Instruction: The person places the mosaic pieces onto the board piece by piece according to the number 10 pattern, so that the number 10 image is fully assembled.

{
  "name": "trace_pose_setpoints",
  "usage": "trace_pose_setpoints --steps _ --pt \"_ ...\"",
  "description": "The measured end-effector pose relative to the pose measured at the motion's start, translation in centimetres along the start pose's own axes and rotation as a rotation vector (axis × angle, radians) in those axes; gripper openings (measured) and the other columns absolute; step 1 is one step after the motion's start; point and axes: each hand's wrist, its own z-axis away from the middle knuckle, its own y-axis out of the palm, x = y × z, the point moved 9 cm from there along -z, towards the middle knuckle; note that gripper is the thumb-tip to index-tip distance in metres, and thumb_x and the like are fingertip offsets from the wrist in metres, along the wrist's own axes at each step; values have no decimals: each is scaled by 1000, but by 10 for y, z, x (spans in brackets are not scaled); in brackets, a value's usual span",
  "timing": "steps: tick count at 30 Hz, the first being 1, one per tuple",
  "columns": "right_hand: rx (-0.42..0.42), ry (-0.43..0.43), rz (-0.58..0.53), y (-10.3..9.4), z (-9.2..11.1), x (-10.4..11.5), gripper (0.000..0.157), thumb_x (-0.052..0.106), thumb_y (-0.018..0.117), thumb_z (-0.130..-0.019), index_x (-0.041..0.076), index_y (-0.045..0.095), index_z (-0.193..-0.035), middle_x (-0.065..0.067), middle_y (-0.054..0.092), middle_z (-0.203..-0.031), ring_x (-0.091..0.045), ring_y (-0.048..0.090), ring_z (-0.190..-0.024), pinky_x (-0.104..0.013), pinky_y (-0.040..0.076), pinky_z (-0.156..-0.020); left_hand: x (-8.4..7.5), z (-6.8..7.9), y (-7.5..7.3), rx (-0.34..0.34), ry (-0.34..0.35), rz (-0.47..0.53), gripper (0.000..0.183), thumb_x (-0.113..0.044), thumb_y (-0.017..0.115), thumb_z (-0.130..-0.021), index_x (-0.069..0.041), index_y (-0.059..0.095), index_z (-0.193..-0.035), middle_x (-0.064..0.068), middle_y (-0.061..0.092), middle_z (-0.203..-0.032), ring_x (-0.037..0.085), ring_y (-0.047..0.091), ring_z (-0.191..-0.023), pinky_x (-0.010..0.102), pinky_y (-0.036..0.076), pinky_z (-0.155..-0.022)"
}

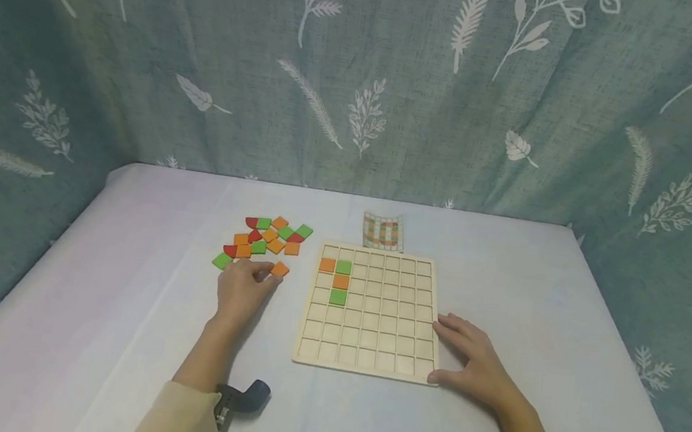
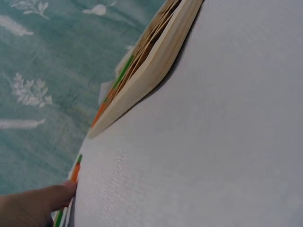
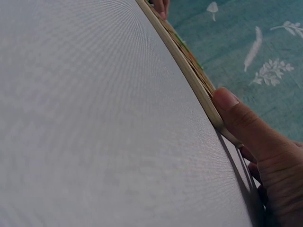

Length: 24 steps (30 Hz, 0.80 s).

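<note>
1. We find the left hand [image 1: 244, 288] pinching an orange tile [image 1: 280, 269] between thumb and finger, left of the board's left edge. Whether that tile touches the surface [image 1: 568, 308], we cannot tell.
2. We note loose tiles [image 1: 269, 235] in green, orange and red, gathered just beyond the left hand, toward the surface's far edge.
3. We record the wooden board [image 1: 376, 339] lying flat, with four tiles in its grid near the far left corner. In the second row from the far edge sit an orange square [image 1: 327, 265], against the left edge, and a green square [image 1: 343, 267]. Nearer us, in the green one's column, follow one orange, then one green.
4. We observe the right hand [image 1: 475, 365] at the board's right edge, thumb at the near right corner, thumb and fingers apart.
5. We see a small checked card [image 1: 383, 232] just beyond the board's far edge.
</note>
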Motion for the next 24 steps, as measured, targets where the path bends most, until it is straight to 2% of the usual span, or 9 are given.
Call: trace_pose_setpoints --steps 6,12,18,24 --pt "-2 -3 -8 1 0 0 79 36 86 -55 3 61 -122 -13 56 -129 -39 44 -123 -55 30 -97 -7 11 6 43 2 -9 36 -27 69 -84 -7 69 -114 11 63 -96 26 50 -92 43 36 -81" --pt "10 3 -4 1 1 -1 80 37 86 -55 3 61 -123 -13 56 -129 -38 43 -123 -54 30 -97 -18 21 10 61 39 7 35 -29 69 -82 -9 71 -111 9 63 -94 25 50 -91 44 34 -84" --pt "22 32 10 2 -1 -4 82 39 86 -54 4 60 -124 -11 54 -132 -35 42 -126 -52 29 -100 -31 25 10 74 100 17 32 -29 70 -80 -11 73 -107 5 63 -88 23 49 -86 40 32 -80" --pt "21 40 -11 2 0 -3 81 37 87 -54 4 60 -124 -12 55 -132 -37 42 -125 -54 30 -100 -42 28 14 94 190 -2 29 -30 74 -79 -13 75 -102 0 60 -79 19 44 -78 36 28 -74"
